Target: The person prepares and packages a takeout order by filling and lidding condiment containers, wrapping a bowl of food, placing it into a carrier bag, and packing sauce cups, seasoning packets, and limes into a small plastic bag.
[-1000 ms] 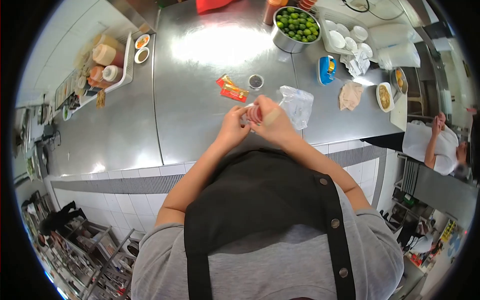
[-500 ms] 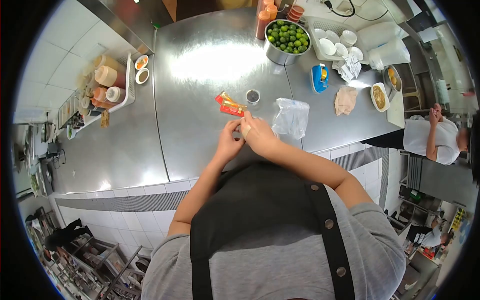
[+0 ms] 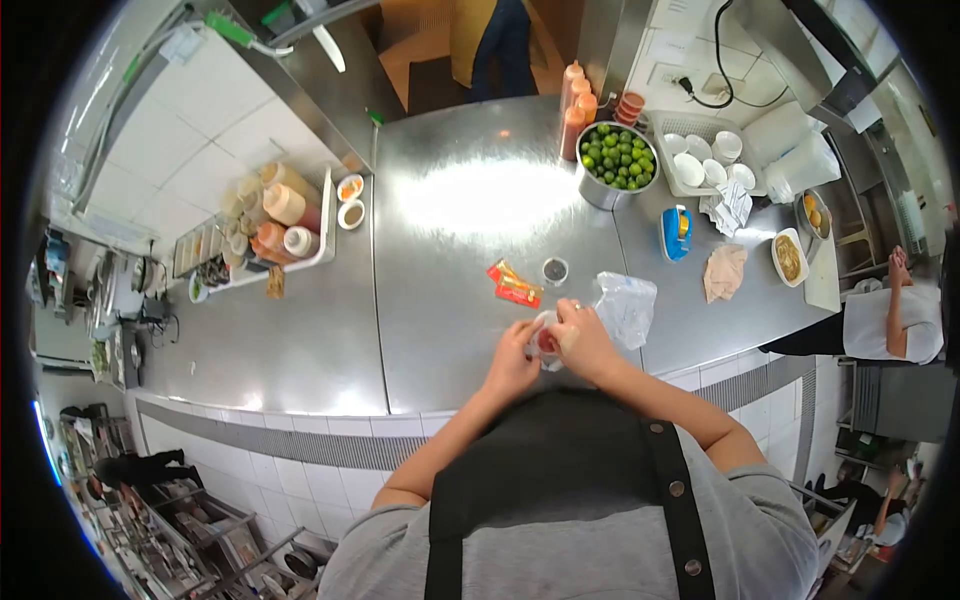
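Note:
Between my hands, low over the steel counter (image 3: 470,350), is a small clear cup with red contents (image 3: 546,341). My left hand (image 3: 515,358) grips its left side with bent fingers. On its right side, the fingers of my right hand (image 3: 583,338) close on the rim. Just beyond my hands lie red and gold sachets (image 3: 515,285), and beside them stands a small cup with dark contents (image 3: 555,270). A crumpled clear plastic bag (image 3: 626,308) lies right of my right hand.
A metal pot of limes (image 3: 617,165), sauce bottles (image 3: 573,130) and a basket of white bowls (image 3: 705,155) stand at the back right. Nearer are a blue container (image 3: 676,234), a cloth (image 3: 724,272) and a white dish (image 3: 789,257). More bottles fill a left tray (image 3: 325,230).
The view has shifted, so the counter's far end and a person's legs now show. My hands have turned slightly apart, and the red contents of the cup show between them again.

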Demonstrator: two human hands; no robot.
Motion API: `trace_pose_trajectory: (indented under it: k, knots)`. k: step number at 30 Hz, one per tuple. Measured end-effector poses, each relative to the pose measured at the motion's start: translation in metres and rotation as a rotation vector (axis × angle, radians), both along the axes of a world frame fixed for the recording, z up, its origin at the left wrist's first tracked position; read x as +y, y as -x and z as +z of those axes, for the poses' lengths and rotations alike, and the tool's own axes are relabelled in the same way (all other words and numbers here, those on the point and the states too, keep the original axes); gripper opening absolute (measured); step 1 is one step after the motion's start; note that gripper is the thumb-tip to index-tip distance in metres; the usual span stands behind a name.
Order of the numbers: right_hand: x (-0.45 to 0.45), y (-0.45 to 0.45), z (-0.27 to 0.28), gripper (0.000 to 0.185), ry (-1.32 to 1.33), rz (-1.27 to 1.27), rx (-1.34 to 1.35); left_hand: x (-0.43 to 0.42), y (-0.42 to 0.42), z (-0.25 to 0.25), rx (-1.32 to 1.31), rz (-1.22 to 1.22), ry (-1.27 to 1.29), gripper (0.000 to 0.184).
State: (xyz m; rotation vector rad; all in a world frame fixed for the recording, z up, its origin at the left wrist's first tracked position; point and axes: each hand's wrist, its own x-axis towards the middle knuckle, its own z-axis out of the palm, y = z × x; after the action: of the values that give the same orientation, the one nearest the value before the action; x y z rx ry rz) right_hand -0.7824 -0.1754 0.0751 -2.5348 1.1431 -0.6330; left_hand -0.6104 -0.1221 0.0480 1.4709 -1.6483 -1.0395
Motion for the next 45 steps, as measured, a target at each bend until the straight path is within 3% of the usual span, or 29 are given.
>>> trace_pose_trajectory:
  k: [3,6,9,12,14,15,17,18,19,21,22,23,24,26,28,30,32,34,37,40,43,45]
  knots:
    - [-0.002,0.008,0.005,0.008,-0.107,0.001,-0.033,0.006,0.008,0.017,0.057,0.002,0.052,0.058]
    - [-0.012,0.028,0.011,0.006,-0.267,-0.095,-0.251,0.008,0.010,0.026,0.061,0.000,0.028,0.053]
    - [-0.030,0.062,-0.003,0.022,-0.253,-0.414,-0.439,0.005,0.012,0.018,0.077,0.074,-0.018,0.036]
    - [-0.033,0.118,-0.048,0.046,-0.185,-0.419,-0.055,0.001,0.014,0.015,0.021,0.076,-0.087,0.024]
    - [-0.040,0.162,-0.086,0.044,-0.341,-0.265,0.128,-0.004,0.013,0.014,-0.067,0.049,-0.025,0.023]
    - [-0.046,0.171,-0.080,0.043,-0.420,-0.181,0.220,-0.006,0.013,0.012,-0.121,0.028,0.053,0.024]
    - [-0.082,0.200,-0.031,0.035,-0.773,0.026,0.381,-0.002,0.015,0.009,-0.194,0.006,0.128,0.027]
    - [-0.114,0.216,-0.008,0.029,-1.199,0.009,0.254,-0.004,0.016,0.010,-0.217,-0.003,0.126,0.028]
    - [-0.129,0.224,0.033,0.027,-1.111,-0.086,0.077,-0.006,0.018,0.011,-0.241,-0.010,0.117,0.030]
    - [-0.180,0.259,0.062,0.027,-0.894,-0.272,-0.369,-0.009,0.020,0.011,-0.283,-0.019,0.075,0.030]
    - [-0.213,0.274,0.076,0.030,-0.797,-0.401,-0.288,-0.008,0.020,0.012,-0.276,-0.012,0.058,0.030]
    - [-0.243,0.302,0.062,0.037,-0.656,-0.412,-0.399,-0.007,0.020,0.018,-0.325,-0.030,0.074,0.030]
    - [-0.245,0.290,0.072,0.048,-0.361,-0.691,-0.341,-0.003,0.020,0.023,-0.321,-0.010,0.027,0.030]
    - [-0.264,0.284,0.049,0.052,0.218,-0.690,-0.020,-0.003,0.022,0.033,-0.309,0.022,-0.036,0.030]
    - [-0.232,0.206,0.066,0.048,0.041,-0.592,-0.329,-0.004,0.021,0.028,-0.312,0.034,-0.058,0.032]
    - [-0.193,0.135,0.058,0.046,-0.106,-0.311,-0.203,-0.002,0.021,0.028,-0.294,0.037,-0.063,0.033]
    - [-0.169,0.086,0.006,0.053,-0.139,0.122,-0.076,-0.004,0.019,0.017,-0.267,0.051,-0.024,0.034]
    - [-0.134,0.042,-0.028,0.056,-0.129,0.207,0.030,-0.002,0.018,0.012,-0.261,0.060,-0.025,0.035]
    - [-0.115,0.016,-0.055,0.061,-0.323,0.149,0.208,-0.007,0.014,0.025,-0.287,0.065,-0.049,0.037]
    - [-0.115,0.022,-0.051,0.058,-0.351,0.059,0.086,-0.008,0.009,0.030,-0.253,0.061,0.019,0.040]
    - [-0.093,0.031,0.014,0.049,-0.466,0.016,-0.190,-0.010,0.003,0.027,-0.136,0.078,-0.088,0.045]
    - [-0.068,0.034,0.042,0.044,-0.514,0.115,-0.144,-0.012,-0.001,0.026,-0.050,0.094,-0.119,0.048]
